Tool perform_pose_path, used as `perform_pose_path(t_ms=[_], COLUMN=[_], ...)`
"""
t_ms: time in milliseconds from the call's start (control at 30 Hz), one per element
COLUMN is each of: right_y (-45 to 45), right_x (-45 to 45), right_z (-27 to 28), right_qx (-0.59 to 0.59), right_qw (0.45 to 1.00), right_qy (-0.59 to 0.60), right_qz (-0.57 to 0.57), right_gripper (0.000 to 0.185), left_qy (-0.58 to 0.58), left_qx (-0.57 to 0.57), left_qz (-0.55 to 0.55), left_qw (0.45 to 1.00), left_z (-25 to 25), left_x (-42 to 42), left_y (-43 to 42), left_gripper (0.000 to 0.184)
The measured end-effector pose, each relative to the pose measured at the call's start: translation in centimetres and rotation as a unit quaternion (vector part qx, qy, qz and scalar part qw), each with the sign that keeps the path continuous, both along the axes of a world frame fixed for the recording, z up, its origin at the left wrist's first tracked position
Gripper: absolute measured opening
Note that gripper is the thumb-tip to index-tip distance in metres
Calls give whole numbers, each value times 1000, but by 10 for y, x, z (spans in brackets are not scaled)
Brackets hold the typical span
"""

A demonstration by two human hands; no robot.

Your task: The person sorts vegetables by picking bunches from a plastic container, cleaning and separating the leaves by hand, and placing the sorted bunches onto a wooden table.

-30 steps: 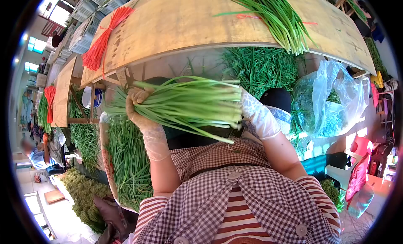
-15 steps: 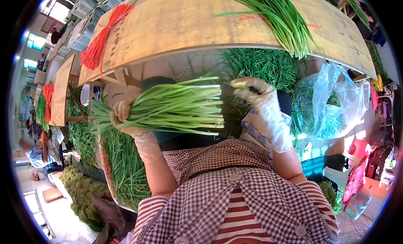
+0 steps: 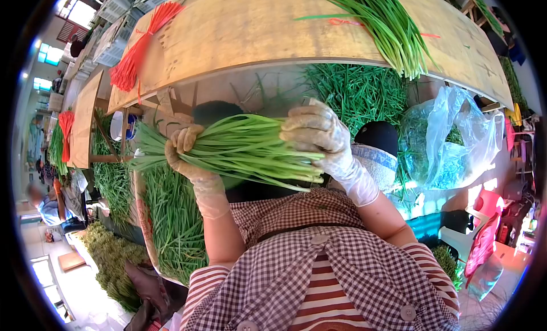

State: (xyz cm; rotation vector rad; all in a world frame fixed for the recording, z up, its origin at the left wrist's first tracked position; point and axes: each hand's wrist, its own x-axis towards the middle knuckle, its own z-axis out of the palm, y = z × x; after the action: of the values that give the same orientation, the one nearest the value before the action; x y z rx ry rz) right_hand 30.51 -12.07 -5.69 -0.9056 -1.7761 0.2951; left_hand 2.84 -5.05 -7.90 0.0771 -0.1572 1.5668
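My left hand (image 3: 185, 151), in a whitish glove with soiled fingers, is closed round the leafy part of a bunch of garlic chives (image 3: 245, 148). The bunch lies sideways in front of my apron, pale stem ends to the right. My right hand (image 3: 316, 131), gloved likewise, has its fingers curled over the upper stems at that end, hiding some of them. Its thumb is hard to make out. Above, on the wooden table (image 3: 239, 29), lies another bunch of chives (image 3: 393, 35) across a red tie (image 3: 345, 22).
A bundle of red ties (image 3: 134, 60) lies at the table's left. Loose chives fill a container (image 3: 174, 223) at lower left and a heap (image 3: 359, 94) under the table. A clear plastic bag (image 3: 450, 143) stands right. A person (image 3: 51, 208) sits far left.
My right hand has moved left from beside the bunch onto its stem ends. My left hand and the bunch have shifted slightly right, and the stem ends now tilt downward.
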Motion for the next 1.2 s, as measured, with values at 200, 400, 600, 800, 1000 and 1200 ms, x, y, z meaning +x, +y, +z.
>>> perform_pose_path(t_ms=[200,400,600,800,1000,1200], right_y=[5,-12,-11,-14,7,-12], right_x=[56,19,-1,0,108,28], right_z=[-46,-14,1,-11,-83,18], right_qx=[-217,-462,-493,-451,-271,-290], right_qw=[941,837,765,815,843,937], right_qy=[-18,294,415,361,372,180], right_qz=[-259,2,6,-47,-279,-78], right_gripper=[18,24,21,17,4,28], left_qy=[-9,58,246,177,87,111], left_qx=[73,188,127,132,132,147], left_qz=[40,23,93,64,81,58], left_qw=[997,980,956,973,984,981], left_z=[18,21,46,32,36,29], left_x=[-28,-22,-1,-9,-40,-17], left_y=[-4,-3,-12,-12,-14,-12], left_gripper=[25,28,24,23,22,24])
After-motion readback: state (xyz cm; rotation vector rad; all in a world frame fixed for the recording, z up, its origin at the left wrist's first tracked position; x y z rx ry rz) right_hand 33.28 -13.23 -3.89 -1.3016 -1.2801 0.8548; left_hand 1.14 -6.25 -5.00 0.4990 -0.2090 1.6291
